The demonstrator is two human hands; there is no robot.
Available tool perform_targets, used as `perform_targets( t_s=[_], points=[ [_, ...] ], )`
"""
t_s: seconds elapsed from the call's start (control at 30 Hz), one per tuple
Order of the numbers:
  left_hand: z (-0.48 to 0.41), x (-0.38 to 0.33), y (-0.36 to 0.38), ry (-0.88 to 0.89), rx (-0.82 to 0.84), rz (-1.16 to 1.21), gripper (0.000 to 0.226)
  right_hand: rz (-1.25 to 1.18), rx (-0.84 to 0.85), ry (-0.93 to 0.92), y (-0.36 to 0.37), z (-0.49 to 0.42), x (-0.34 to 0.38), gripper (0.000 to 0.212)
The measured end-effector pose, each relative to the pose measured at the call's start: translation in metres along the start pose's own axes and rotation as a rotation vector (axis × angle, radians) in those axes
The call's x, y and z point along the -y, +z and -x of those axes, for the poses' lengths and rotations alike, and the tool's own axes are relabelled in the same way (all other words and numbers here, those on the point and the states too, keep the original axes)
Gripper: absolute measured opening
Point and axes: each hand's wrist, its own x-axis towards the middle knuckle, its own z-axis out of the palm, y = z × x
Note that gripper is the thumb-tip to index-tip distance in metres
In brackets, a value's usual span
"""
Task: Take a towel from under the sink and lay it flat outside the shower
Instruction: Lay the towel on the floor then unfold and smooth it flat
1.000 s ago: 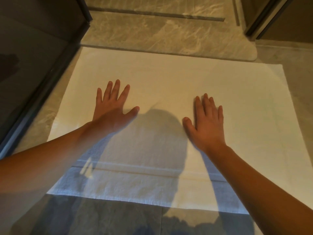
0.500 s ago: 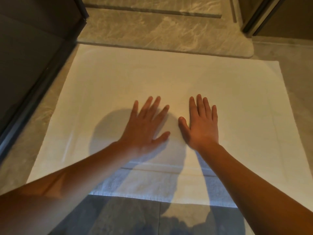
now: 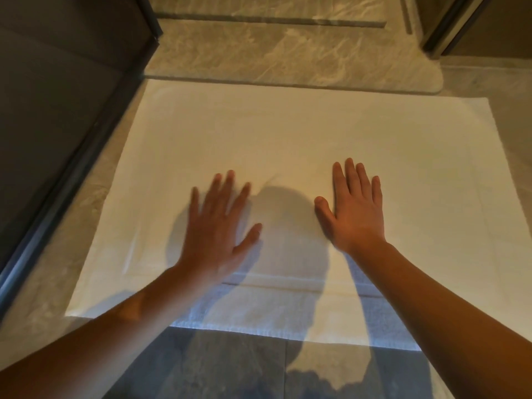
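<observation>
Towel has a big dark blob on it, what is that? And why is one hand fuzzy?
Head view: the blob on the towel is the person's shadow, falling between the hands; the left hand is smeared by motion blur, the right hand is sharp; the towel's far part is washed out by bright light.

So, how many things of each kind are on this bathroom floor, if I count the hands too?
Towel: 1, white, spread flat.
Hands: 2, left hand and right hand, fingers straight, over the towel.
Marble step: 1, beyond the towel.
Total: 4.
</observation>
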Motion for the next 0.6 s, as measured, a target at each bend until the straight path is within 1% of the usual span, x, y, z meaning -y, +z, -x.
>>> perform_targets(
  t_s=[0.1, 0.23, 0.37, 0.5, 0.6],
  points=[
    [0.034, 0.039, -0.002, -0.113, 0.069, 0.032, 0.074, -0.009, -0.011, 0.004, -0.001, 0.000, 0.000, 0.078],
    [0.057, 0.049, 0.005, -0.141, 0.126, -0.032, 0.075, -0.067, -0.015, 0.000, -0.006, 0.001, 0.001, 0.077],
    [0.056, 0.053, 0.008, -0.153, 0.125, -0.038, 0.074, -0.108, -0.020, -0.037, -0.017, 0.022, -0.007, 0.073],
    [0.056, 0.050, 0.008, -0.159, 0.097, -0.025, 0.073, -0.047, 0.023, -0.086, -0.016, 0.069, -0.042, 0.074],
    [0.055, 0.051, 0.009, -0.142, 0.082, -0.036, 0.075, -0.037, 0.022, -0.071, -0.017, 0.094, -0.073, 0.074]
  ],
)
